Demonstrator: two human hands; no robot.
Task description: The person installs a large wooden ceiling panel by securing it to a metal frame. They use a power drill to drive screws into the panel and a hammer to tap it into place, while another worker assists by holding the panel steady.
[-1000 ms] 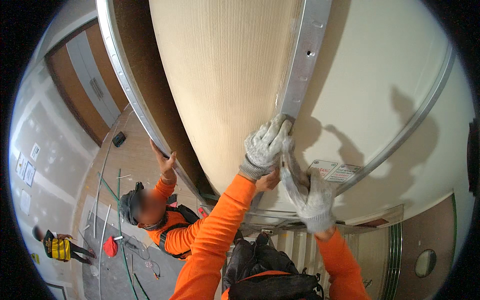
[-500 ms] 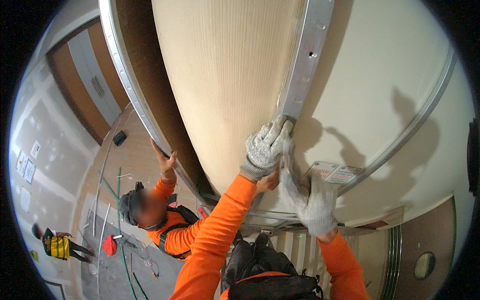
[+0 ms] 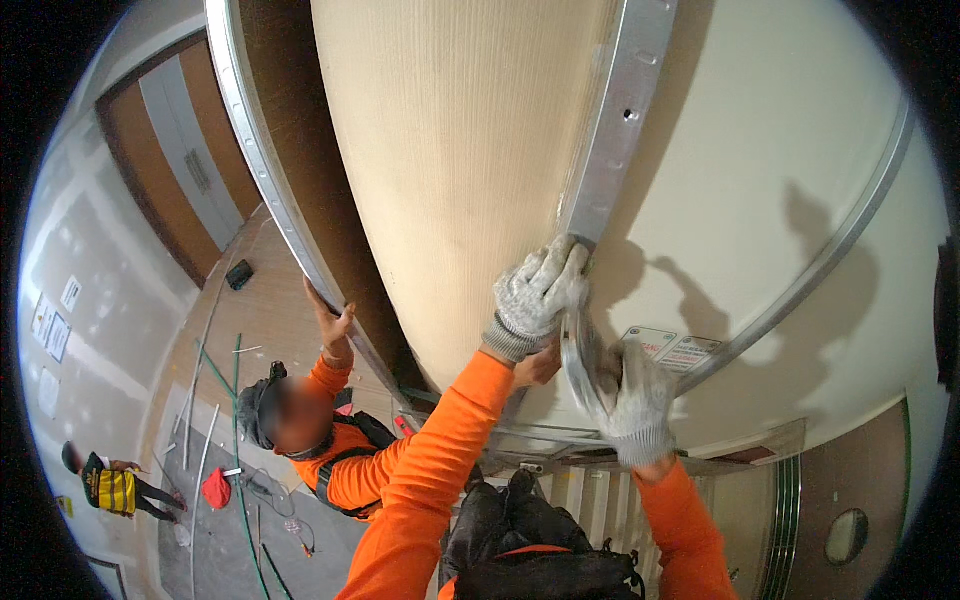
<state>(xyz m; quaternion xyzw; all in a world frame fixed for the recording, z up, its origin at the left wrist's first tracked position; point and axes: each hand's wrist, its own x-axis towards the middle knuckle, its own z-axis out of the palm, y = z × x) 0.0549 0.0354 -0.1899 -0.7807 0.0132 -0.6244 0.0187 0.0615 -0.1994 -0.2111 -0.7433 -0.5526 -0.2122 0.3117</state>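
My left hand point(image 3: 541, 292), in a grey-white knit glove, is closed over the lower visible part of a silvery metal stud point(image 3: 607, 140). The stud runs up along the edge of a pale ribbed panel point(image 3: 450, 130). Just right of it, my gloved right hand point(image 3: 640, 405) is closed round a long grey metallic piece point(image 3: 578, 360), whose upper end reaches my left fingers. Its kind is unclear. Below my left glove shows a co-worker's bare hand point(image 3: 540, 366). Their other hand point(image 3: 333, 322) grips a second metal stud point(image 3: 268, 180) at left.
The co-worker point(image 3: 350, 470) stands close on my left. Green and white rods point(image 3: 238, 420), a red item point(image 3: 216, 488) and cables lie on the floor. Farther left stands a person in a yellow vest point(image 3: 117, 492). At right, a metal strip point(image 3: 840, 245) crosses the cream wall.
My view has shifted slightly. The grey piece in my right hand has tilted a little and shows more of its shiny edge; my left hand stays on the stud.
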